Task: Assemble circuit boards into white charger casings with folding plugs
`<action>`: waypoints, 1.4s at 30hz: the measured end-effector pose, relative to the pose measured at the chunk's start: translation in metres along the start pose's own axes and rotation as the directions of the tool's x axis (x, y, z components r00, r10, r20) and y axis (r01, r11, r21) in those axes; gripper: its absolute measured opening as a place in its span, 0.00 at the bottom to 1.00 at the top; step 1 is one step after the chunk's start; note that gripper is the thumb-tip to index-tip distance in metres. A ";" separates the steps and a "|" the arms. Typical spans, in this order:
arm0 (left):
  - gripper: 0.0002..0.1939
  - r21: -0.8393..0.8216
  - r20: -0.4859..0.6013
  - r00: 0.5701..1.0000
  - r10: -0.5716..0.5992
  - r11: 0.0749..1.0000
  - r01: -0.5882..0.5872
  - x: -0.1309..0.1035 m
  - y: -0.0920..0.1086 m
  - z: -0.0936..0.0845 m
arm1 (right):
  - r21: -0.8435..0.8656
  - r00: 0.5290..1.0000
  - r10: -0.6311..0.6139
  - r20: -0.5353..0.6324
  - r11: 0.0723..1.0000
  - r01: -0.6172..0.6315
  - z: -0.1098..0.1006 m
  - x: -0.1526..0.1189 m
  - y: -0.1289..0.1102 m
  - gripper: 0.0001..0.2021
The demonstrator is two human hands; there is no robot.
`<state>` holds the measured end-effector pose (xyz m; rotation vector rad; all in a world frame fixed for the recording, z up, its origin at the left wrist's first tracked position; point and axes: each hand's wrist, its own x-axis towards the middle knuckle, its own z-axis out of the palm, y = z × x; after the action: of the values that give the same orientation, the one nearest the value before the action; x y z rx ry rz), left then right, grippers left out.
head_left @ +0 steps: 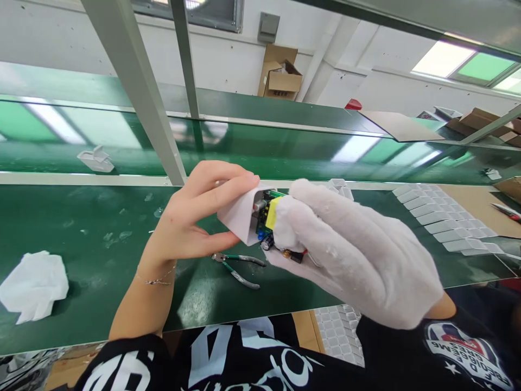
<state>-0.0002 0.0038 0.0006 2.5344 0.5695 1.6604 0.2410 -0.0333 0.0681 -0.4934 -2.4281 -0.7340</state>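
My bare left hand grips a white plastic housing, its open end facing right. In my right hand, which wears a white fabric glove, is a circuit board with a yellow transformer, a blue part and a dark capacitor. The board's left end sits at the mouth of the housing, partly inside it. Gloved fingers hide the board's right end. Just below, on the green bench, lie cutting pliers with green and grey handles, touched by neither hand.
At the right stand rows of white plastic housings beside a brown cardboard sheet. A crumpled white cloth lies at the left. A metal upright rises behind my left hand. On the back shelf is an open carton.
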 end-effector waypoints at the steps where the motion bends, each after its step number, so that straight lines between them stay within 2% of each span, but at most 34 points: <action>1: 0.34 -0.008 0.000 1.000 0.004 1.000 -0.004 0.000 -0.001 0.000 | 0.025 1.000 0.018 0.010 1.000 -0.018 0.002 0.000 0.000 0.15; 6: 0.33 -0.038 -0.022 1.000 -0.003 0.999 0.002 -0.003 -0.004 0.001 | 0.168 0.986 0.162 0.021 0.972 -0.164 0.010 -0.002 -0.002 0.14; 11: 0.33 -0.030 0.010 0.997 -0.071 0.997 0.071 -0.003 0.000 0.001 | 0.372 0.962 0.192 0.191 0.893 -0.253 0.009 0.001 0.004 0.01; 17: 0.32 0.017 0.061 0.996 -0.071 0.997 0.070 -0.002 0.002 0.002 | 0.234 0.975 0.132 0.178 0.957 -0.172 0.007 -0.001 0.004 0.03; 22: 0.32 0.021 0.086 0.995 -0.057 0.998 0.056 -0.001 0.001 0.003 | 0.141 0.969 0.132 0.209 0.977 -0.163 0.006 -0.001 0.003 0.04; 29: 0.30 -0.002 0.087 0.995 -0.056 0.998 0.057 -0.002 -0.003 0.006 | 0.101 0.980 0.149 0.129 0.981 -0.163 0.010 0.004 0.000 0.03; 34: 0.31 -0.055 0.059 0.996 -0.074 0.995 0.077 -0.004 -0.003 0.008 | 0.117 0.989 0.148 0.007 0.982 -0.147 0.015 -0.007 -0.005 0.17; 38: 0.31 -0.077 0.031 0.996 -0.081 0.994 0.083 -0.003 0.002 0.007 | 0.080 0.984 0.180 -0.018 0.981 -0.178 0.013 -0.009 -0.012 0.14; 42: 0.31 -0.066 0.021 0.998 -0.066 0.996 0.067 -0.001 0.005 0.006 | 0.048 0.981 0.192 -0.028 0.980 -0.191 0.009 -0.008 -0.016 0.18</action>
<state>0.0064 -0.0006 -0.0014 2.4538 0.5799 1.6047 0.2354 -0.0422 0.0509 -0.6815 -2.3219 -0.5992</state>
